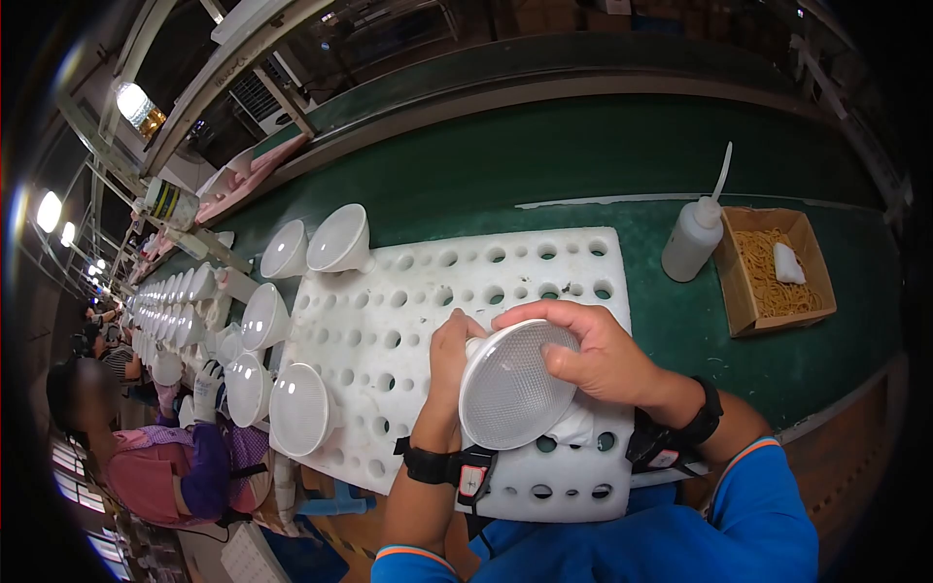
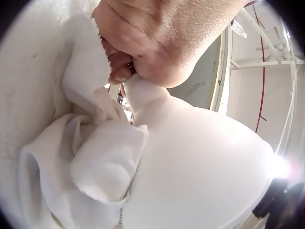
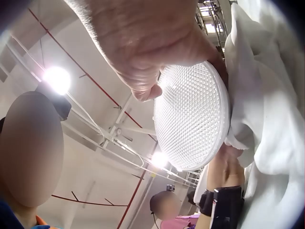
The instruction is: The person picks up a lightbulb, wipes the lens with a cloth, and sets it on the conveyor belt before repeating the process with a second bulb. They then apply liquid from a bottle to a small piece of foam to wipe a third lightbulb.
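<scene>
A white reflector bulb [image 1: 515,389] with a dimpled clear lens is tilted over the foam board [image 1: 428,321]. My left hand [image 1: 452,355] grips it at the narrow neck, which the left wrist view shows below the curled fingers. On the opposite side, my right hand [image 1: 603,355] holds the rim, its thumb lying on the lens [image 3: 190,114]. A crumpled white cloth [image 1: 571,428] lies beneath the bulb on the board. Seen from the left wrist, this cloth [image 2: 105,157] bunches up beside the smooth white body of the bulb [image 2: 195,162].
Several similar bulbs [image 1: 301,408] stand at the board's left edge, with long rows [image 1: 175,291] beyond. To the right are a squeeze bottle [image 1: 693,241] and a cardboard box [image 1: 777,321] of rubber bands. Another person [image 1: 165,466] works at the left, one hand gloved.
</scene>
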### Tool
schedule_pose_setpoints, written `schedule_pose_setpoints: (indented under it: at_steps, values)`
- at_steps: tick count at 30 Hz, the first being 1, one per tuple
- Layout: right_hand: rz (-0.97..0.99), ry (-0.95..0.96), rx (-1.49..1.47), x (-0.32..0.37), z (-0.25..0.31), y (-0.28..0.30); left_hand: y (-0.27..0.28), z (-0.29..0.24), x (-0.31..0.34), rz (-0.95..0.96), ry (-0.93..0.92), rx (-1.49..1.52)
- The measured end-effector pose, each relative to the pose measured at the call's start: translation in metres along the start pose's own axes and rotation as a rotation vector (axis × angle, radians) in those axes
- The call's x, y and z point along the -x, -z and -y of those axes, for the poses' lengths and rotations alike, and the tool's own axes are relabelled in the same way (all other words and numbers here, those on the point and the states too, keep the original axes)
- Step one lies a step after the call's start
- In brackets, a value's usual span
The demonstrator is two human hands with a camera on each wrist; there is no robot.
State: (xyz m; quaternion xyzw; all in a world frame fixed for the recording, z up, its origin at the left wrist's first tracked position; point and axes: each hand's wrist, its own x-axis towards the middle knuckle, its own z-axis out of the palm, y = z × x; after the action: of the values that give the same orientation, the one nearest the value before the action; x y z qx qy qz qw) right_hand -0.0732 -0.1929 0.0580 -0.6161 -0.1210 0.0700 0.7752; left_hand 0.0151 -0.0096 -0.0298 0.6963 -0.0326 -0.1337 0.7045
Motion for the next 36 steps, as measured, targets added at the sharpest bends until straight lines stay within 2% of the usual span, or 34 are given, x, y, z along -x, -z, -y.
schedule_pose_setpoints:
  at_steps: [1,4,7,9,11,16,19,22,25,27,29,31,36]
  values:
    - [0.018,-0.008,-0.057,0.0,0.0,0.001,-0.001,-0.001,0.0,-0.002,0.01,0.034]
    - [-0.028,0.109,0.247,0.002,-0.001,-0.007,-0.007,-0.018,0.012,-0.013,-0.156,-0.231]
    - [-0.017,0.075,0.192,0.001,-0.004,-0.003,-0.005,-0.012,0.008,-0.009,-0.141,-0.188]
    - [0.012,0.056,0.041,0.0,-0.004,0.0,0.001,0.003,-0.001,-0.004,0.02,0.023]
    - [0.016,0.06,0.0,0.0,-0.005,0.0,0.004,0.011,-0.006,0.0,0.056,0.06]
    - [-0.01,0.103,0.261,0.003,-0.003,-0.006,-0.003,-0.016,0.009,0.0,-0.143,-0.179]
    - [0.02,0.045,0.066,0.001,-0.004,-0.001,-0.003,-0.01,0.006,-0.005,-0.117,-0.162]
    - [0.023,0.079,0.044,0.0,-0.004,-0.001,-0.004,-0.017,0.01,-0.011,-0.134,-0.227]
    - [-0.019,0.095,0.231,0.003,-0.004,-0.007,-0.004,-0.015,0.007,-0.032,0.01,-0.099]
    - [-0.009,0.07,0.175,0.001,-0.005,-0.005,-0.002,-0.014,0.007,-0.004,-0.132,-0.18]
    - [0.017,0.052,0.084,0.0,-0.006,0.0,0.0,-0.007,0.005,0.008,-0.163,-0.161]
    - [0.06,0.042,-0.047,0.0,-0.006,0.003,0.002,0.004,-0.002,0.005,-0.082,-0.046]
    - [0.008,0.14,0.25,0.002,-0.001,-0.006,0.002,-0.003,0.003,0.016,-0.033,-0.08]
